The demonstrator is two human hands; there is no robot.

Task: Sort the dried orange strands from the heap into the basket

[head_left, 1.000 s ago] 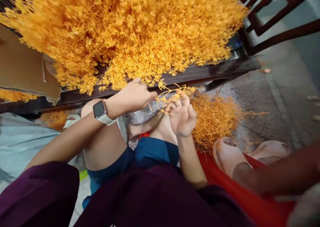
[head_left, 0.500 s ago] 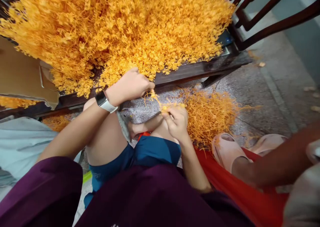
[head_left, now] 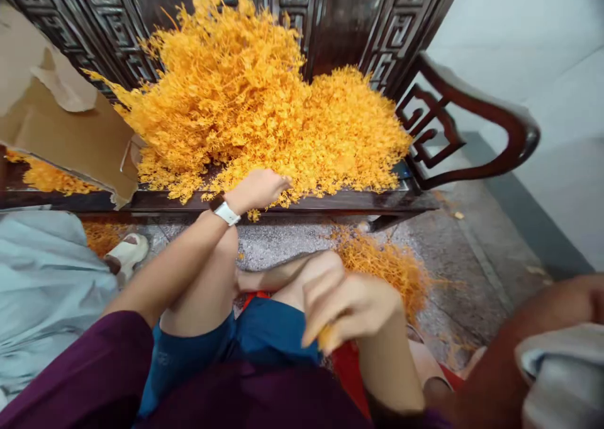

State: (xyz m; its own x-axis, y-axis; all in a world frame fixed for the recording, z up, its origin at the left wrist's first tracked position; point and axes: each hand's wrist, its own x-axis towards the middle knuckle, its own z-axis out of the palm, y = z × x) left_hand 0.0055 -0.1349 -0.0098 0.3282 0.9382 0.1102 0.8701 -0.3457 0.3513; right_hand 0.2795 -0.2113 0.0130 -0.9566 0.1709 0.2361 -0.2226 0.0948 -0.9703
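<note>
A large heap of yellow-orange, feathery flower sprigs [head_left: 264, 108] covers much of the dark wooden bench [head_left: 321, 204]. My left hand [head_left: 262, 189], with a watch on its wrist, is curled closed at the heap's front edge. Its fingertips point into the sprigs, and what they pinch is hidden. Over my lap, my right hand [head_left: 353, 306] is blurred, its fingers closed on a small orange flower piece [head_left: 325, 336]. On the floor beyond the right hand lies a pile of thin orange stems [head_left: 384, 262].
A torn cardboard box [head_left: 75, 133] stands at the left of the bench. At the right is a curved wooden armrest [head_left: 495, 146]. Another person's pale clothing [head_left: 51, 290] is close on my left; a bent leg [head_left: 528, 347] of someone else is close on my right.
My hands have moved apart: the left is at the heap's edge, the right has come back toward my body. The view has tilted up, showing the carved bench back and wall.
</note>
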